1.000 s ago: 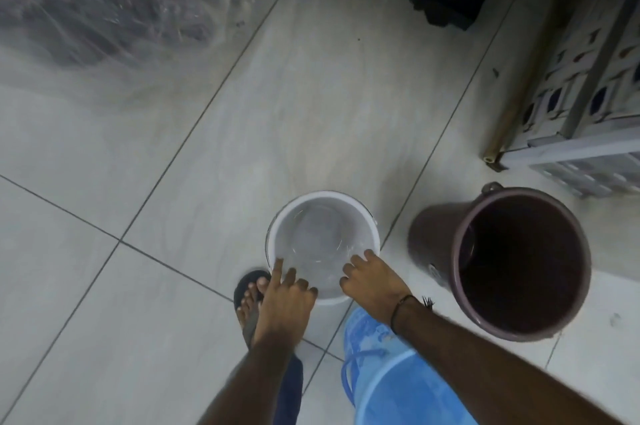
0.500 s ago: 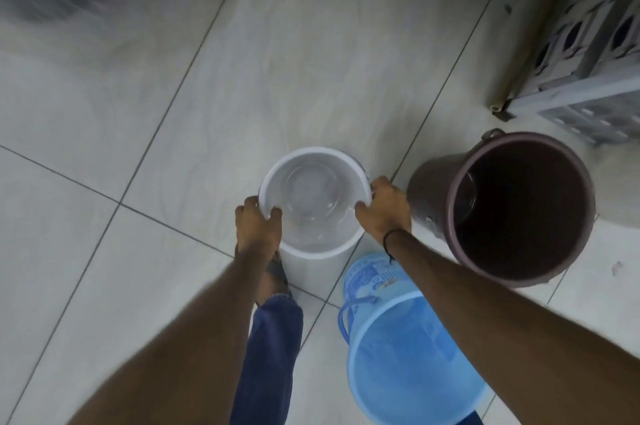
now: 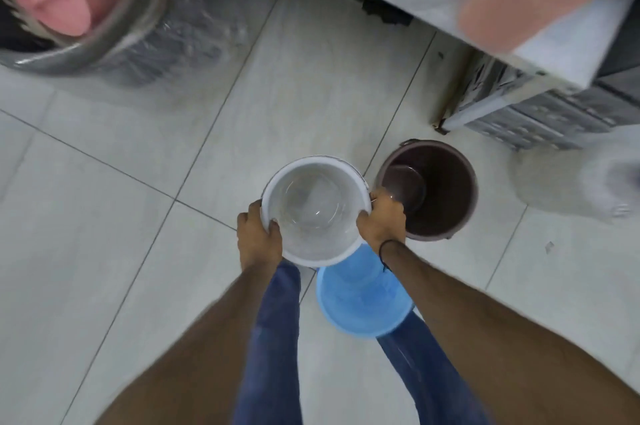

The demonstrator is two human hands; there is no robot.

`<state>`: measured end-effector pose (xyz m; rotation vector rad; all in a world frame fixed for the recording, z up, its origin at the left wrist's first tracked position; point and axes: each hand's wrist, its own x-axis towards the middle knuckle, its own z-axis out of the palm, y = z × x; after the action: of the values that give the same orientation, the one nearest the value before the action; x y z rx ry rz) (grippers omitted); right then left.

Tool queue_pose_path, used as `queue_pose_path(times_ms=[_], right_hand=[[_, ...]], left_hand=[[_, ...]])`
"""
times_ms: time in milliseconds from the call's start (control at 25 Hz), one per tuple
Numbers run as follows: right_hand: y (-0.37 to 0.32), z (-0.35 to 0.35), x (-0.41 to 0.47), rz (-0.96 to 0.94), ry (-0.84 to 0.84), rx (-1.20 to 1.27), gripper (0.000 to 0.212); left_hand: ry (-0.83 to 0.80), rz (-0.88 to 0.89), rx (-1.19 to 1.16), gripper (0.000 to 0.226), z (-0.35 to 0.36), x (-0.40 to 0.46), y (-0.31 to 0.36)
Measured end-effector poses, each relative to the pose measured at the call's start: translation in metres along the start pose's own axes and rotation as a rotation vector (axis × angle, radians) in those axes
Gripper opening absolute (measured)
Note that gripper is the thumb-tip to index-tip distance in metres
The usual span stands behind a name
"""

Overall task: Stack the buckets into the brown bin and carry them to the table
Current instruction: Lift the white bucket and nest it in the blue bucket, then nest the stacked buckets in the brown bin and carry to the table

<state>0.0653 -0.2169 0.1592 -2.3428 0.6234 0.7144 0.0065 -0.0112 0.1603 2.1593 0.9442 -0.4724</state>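
Note:
I hold a white bucket (image 3: pixel 313 213) by its rim, raised off the tiled floor. My left hand (image 3: pixel 259 237) grips the rim's left side and my right hand (image 3: pixel 382 220) grips its right side. The bucket's mouth faces up and it looks empty. Just to its right stands the brown bin (image 3: pixel 446 182), upright on the floor, open and dark inside. A blue bucket (image 3: pixel 363 300) stands on the floor below the white one, partly hidden by it and by my right forearm.
A plastic-wrapped metal drum (image 3: pixel 114 39) with something pink in it stands at the far left. A white table edge (image 3: pixel 519 53) runs across the top right, with a grey crate (image 3: pixel 540 116) under it. My legs in blue jeans are below.
Both hands closed on the white bucket's rim and lifted it off the floor. The view has pulled back and up, so the drum and table edge now show.

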Motion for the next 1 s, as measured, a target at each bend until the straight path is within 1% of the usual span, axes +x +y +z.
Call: queue_pose_path(times_ms=[80, 160, 280, 400, 480, 600, 680, 760, 840, 920, 1000], right_hand=[[0.006, -0.051, -0.047, -0.033, -0.017, -0.019, 0.03], [0.028, -0.087, -0.085, -0.072, -0.046, -0.029, 0.029], [0.08, -0.107, -0.114, -0.054, -0.083, -0.062, 0.025], [0.151, -0.084, -0.116, 0.016, -0.11, -0.095, 0.022], [0.195, -0.054, -0.109, 0.06, -0.1, -0.115, 0.02], [0.252, 0.003, -0.082, 0.079, -0.073, -0.13, 0.02], [0.279, 0.038, -0.062, 0.075, -0.038, -0.156, 0.024], [0.292, 0.062, -0.042, 0.116, -0.008, -0.111, 0.034], [0.301, 0.081, -0.025, 0.171, 0.002, -0.042, 0.046], [0.306, 0.094, -0.009, 0.229, -0.025, 0.012, 0.05], [0.307, 0.1, 0.0, 0.274, -0.059, 0.033, 0.048]], left_hand=[[0.02, 0.006, -0.019, 0.044, -0.021, -0.062, 0.024], [0.016, 0.027, -0.035, 0.045, -0.024, -0.116, 0.033], [-0.028, 0.008, -0.054, 0.049, 0.0, -0.165, 0.019], [-0.085, -0.096, -0.054, 0.062, 0.05, -0.184, -0.022], [-0.124, -0.173, -0.078, 0.068, 0.088, -0.18, -0.055], [-0.111, -0.165, -0.043, 0.068, 0.149, -0.153, -0.106], [-0.092, -0.159, 0.04, 0.066, 0.186, -0.133, -0.135], [-0.095, -0.18, 0.117, 0.065, 0.209, -0.114, -0.153], [-0.11, -0.249, 0.156, 0.067, 0.225, -0.098, -0.168], [-0.162, -0.321, 0.146, 0.065, 0.235, -0.085, -0.179], [-0.208, -0.359, 0.13, 0.054, 0.234, -0.077, -0.184]])
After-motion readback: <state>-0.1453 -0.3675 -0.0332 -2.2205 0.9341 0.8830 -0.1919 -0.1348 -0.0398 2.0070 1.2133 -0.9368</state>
